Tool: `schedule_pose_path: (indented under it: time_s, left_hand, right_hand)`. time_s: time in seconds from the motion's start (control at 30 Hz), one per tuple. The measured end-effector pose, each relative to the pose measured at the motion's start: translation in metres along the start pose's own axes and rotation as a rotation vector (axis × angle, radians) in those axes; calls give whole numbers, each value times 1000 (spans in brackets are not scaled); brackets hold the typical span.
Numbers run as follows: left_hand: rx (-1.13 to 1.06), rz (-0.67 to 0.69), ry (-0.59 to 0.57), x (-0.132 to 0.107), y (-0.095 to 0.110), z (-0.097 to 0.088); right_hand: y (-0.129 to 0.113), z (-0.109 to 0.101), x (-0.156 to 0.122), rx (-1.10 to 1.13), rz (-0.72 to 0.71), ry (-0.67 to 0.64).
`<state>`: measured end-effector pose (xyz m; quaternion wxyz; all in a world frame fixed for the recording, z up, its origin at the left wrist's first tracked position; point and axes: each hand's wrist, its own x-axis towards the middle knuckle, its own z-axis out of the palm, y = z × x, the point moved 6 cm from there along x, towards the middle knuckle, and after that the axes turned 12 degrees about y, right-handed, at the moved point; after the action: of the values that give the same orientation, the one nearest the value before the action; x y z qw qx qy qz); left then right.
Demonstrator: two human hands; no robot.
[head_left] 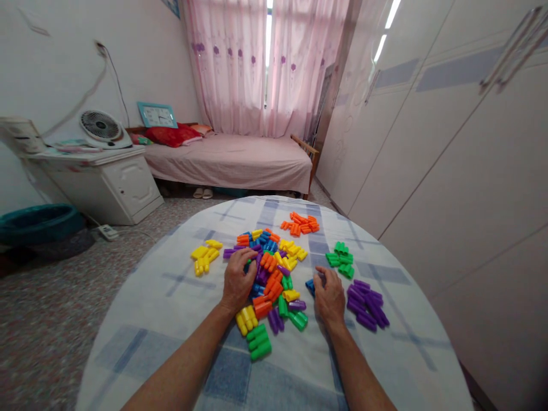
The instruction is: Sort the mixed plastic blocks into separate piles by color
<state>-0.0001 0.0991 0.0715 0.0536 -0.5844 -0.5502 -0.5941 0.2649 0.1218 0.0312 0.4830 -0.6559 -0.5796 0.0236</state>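
Note:
A mixed heap of coloured plastic blocks [274, 274] lies in the middle of a round table with a checked cloth [180, 297]. My left hand [238, 283] rests on the heap's left side, fingers curled around blocks I cannot make out. My right hand [330, 294] sits right of the heap, fingers pinched on a blue block [310, 285]. Sorted groups lie around: yellow blocks [204, 256] at the left, orange blocks [300, 224] at the far side, green blocks [341, 258] and purple blocks [366, 305] at the right.
Beyond the table stand a bed with a pink cover [231, 157], a white cabinet [107, 182] with a fan [101, 128], and a teal basin [38, 222] on the floor. White wardrobe doors [449, 148] line the right side.

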Motion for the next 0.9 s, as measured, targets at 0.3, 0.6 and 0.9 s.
schedule_pose_path:
  time_s: [0.3,0.6,0.9]
  left_hand:
    - [59,-2,27,4,-9,-7]
    - [128,150,-158,-10,1,16]
    - [94,101,-174,-12,-1,18]
  right_hand:
    - [-3,-1,0,-8,-3,-17]
    - [-11,-6,-2,31,-42,0]
    - [-74,-7,-1,114,-307,-84]
